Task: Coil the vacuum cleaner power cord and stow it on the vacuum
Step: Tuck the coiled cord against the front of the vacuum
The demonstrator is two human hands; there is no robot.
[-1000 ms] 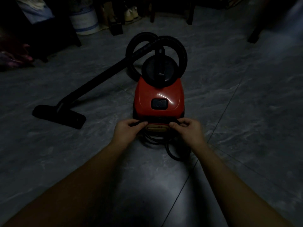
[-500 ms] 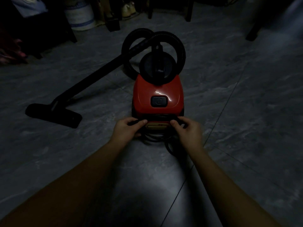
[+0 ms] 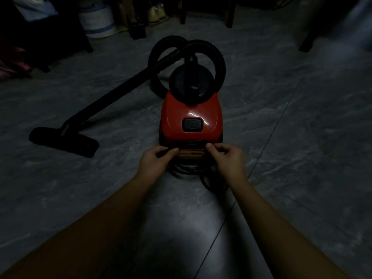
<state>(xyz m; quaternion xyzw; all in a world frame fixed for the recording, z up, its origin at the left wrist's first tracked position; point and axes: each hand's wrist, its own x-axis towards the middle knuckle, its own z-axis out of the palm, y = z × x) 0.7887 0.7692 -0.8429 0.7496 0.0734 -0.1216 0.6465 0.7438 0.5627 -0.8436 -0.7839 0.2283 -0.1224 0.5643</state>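
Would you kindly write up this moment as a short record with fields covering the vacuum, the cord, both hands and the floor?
vacuum: red canister vacuum on the floor, its rear end toward the person
hose: black hose looped beyond the body
floor head: floor nozzle lying to the left
cord: black power cord in loops at the rear of the vacuum
left hand: left hand pinching the cord at the rear edge
right hand: right hand gripping the cord there too
floor: grey tiled floor, dimly lit

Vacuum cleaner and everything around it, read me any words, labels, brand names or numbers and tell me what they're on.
None can be read.
Tan panel on the red vacuum: small dark mark, too blurred.
Black button: faint ring symbol, no lettering.
White bucket: blue bands only.
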